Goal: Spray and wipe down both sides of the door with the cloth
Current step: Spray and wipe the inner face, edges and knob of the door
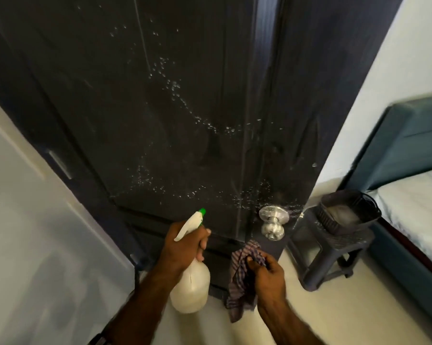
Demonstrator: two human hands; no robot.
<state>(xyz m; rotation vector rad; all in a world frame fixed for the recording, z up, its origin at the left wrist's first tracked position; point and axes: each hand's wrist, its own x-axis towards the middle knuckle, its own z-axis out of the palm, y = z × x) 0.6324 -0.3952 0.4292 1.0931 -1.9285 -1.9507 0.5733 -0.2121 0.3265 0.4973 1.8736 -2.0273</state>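
Two hands (182, 247) (268, 272), one bottle (191, 285), one cloth (242, 277).

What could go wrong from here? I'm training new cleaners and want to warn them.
Spray droplets already bead on the door; left unwiped, they may run and streak. Some landed on the doorknob, which could spot. The cloth hangs loosely from the right hand and might slip.

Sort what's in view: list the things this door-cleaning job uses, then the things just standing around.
In use:
- door, dotted with spray droplets
- spray bottle, held in the left hand
- checked cloth, held in the right hand

Just standing around:
- plastic stool with a dark basket on it
- bed
- door knob
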